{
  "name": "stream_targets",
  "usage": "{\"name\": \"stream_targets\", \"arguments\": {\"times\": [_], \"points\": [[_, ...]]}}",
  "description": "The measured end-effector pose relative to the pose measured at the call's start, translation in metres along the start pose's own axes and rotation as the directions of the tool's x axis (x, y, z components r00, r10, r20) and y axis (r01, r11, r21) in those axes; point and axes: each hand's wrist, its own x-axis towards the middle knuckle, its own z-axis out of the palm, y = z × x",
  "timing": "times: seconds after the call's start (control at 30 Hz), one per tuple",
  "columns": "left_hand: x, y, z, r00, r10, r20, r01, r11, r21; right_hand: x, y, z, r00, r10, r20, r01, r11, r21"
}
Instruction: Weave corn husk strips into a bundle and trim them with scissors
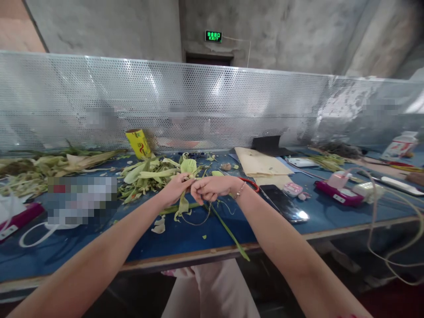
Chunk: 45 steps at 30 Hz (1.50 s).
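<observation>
My left hand (177,187) is closed, its fingers pinching a bundle of pale green leaves (188,166) that sticks up above the fingertips. Right beside it, my right hand (213,187) has its fingers curled in at the same bundle; what lies inside them is hidden. A leaf strip (183,205) hangs below the hands. A thin thread (198,224) loops under them. From beneath my right hand a long green stem (230,232) slants toward the table edge. Behind my left hand lies a heap of pale green leaves (149,174).
On the blue table (185,247) a yellow tube (138,143) stands at the back. More leaves (76,160) lie left. To the right are brown paper (261,162), a phone (285,203), red-handled scissors (253,184) and a magenta power strip (339,193) with cables. A perforated metal screen (198,101) closes the back.
</observation>
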Motion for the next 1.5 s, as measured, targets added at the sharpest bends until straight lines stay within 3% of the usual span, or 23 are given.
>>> {"name": "stream_targets", "arguments": {"times": [0.1, 0.2, 0.4, 0.47, 0.63, 0.73, 0.8, 0.93, 1.0, 1.07, 1.17, 1.2, 1.27, 1.33, 1.5], "points": [[-0.004, 0.001, 0.005, 0.996, -0.038, 0.08, 0.041, 0.999, -0.035, -0.007, -0.004, -0.001, 0.997, -0.079, -0.023, 0.08, 0.992, 0.097], [-0.005, 0.002, 0.004, 0.989, -0.041, 0.141, 0.053, 0.995, -0.083, -0.014, -0.007, -0.003, 0.982, -0.133, -0.133, 0.149, 0.982, 0.118], [-0.003, 0.002, 0.001, 0.995, -0.04, 0.092, 0.05, 0.993, -0.105, -0.015, -0.006, -0.01, 0.911, -0.157, -0.382, 0.199, 0.977, 0.071], [-0.002, 0.002, 0.002, 0.996, -0.04, 0.085, 0.048, 0.994, -0.101, -0.01, -0.005, -0.011, 0.848, -0.18, -0.498, 0.226, 0.974, 0.032], [-0.004, 0.005, 0.003, 0.998, -0.02, 0.057, 0.024, 0.997, -0.075, 0.007, -0.002, -0.012, 0.586, -0.239, -0.774, 0.313, 0.948, -0.055], [-0.004, 0.008, 0.003, 1.0, -0.016, 0.023, 0.017, 0.999, -0.048, 0.011, -0.001, -0.012, 0.516, -0.234, -0.824, 0.4, 0.917, -0.01], [-0.003, 0.008, 0.001, 1.0, -0.013, -0.022, 0.013, 1.0, -0.022, 0.009, 0.0, -0.012, 0.528, -0.255, -0.81, 0.479, 0.877, 0.035], [0.003, 0.003, -0.005, 0.992, 0.015, -0.127, -0.016, 1.0, -0.002, 0.001, 0.002, -0.013, 0.659, -0.337, -0.672, 0.536, 0.838, 0.106], [0.005, 0.001, -0.008, 0.985, 0.034, -0.166, -0.037, 0.999, -0.019, -0.003, 0.003, -0.015, 0.697, -0.352, -0.625, 0.54, 0.831, 0.134], [0.007, -0.001, -0.009, 0.977, 0.041, -0.21, -0.052, 0.997, -0.05, -0.004, 0.003, -0.016, 0.66, -0.353, -0.664, 0.586, 0.794, 0.16], [0.007, -0.001, -0.01, 0.967, 0.03, -0.252, -0.062, 0.991, -0.122, -0.001, 0.005, -0.02, 0.538, -0.328, -0.776, 0.697, 0.692, 0.19], [0.008, -0.001, -0.01, 0.967, 0.024, -0.254, -0.063, 0.987, -0.145, 0.001, 0.005, -0.021, 0.517, -0.315, -0.796, 0.72, 0.663, 0.205], [0.008, -0.002, -0.01, 0.966, 0.018, -0.257, -0.065, 0.982, -0.176, 0.007, 0.007, -0.021, 0.528, -0.286, -0.8, 0.732, 0.631, 0.258], [0.009, -0.003, -0.01, 0.965, 0.029, -0.261, -0.081, 0.978, -0.19, 0.014, 0.009, -0.017, 0.574, -0.234, -0.785, 0.696, 0.644, 0.317], [0.01, -0.008, -0.009, 0.971, 0.048, -0.235, -0.1, 0.972, -0.213, 0.03, 0.01, 0.0, 0.633, -0.115, -0.765, 0.465, 0.847, 0.257]]}}
